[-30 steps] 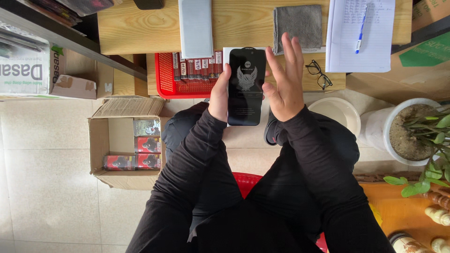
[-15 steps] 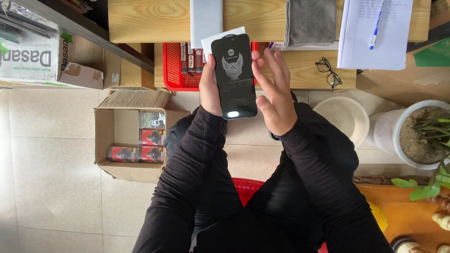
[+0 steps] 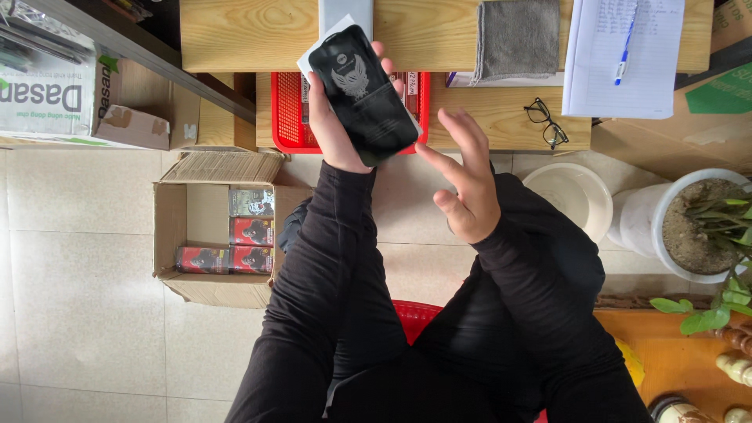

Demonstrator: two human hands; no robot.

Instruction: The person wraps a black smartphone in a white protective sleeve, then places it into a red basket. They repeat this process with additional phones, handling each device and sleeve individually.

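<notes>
Left hand (image 3: 338, 129) gripping a black screen protector (image 3: 363, 94).
Right hand (image 3: 468, 184), fingers spread wide and empty, sits at its four o'clock, just apart; red basket (image 3: 287, 117) behind.

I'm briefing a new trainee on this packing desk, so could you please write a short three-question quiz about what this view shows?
1. True or false: the right hand grips the black phone-shaped panel.
2. Which thing lies nearest the eyeglasses? A) the cardboard box B) the grey cloth C) the potted plant
3. Fill in: the blue pen lies on a sheet of ____ paper.

Key:
1. False: the left hand holds the panel; the right hand hangs open beside it, fingers spread.
2. B
3. white
</notes>
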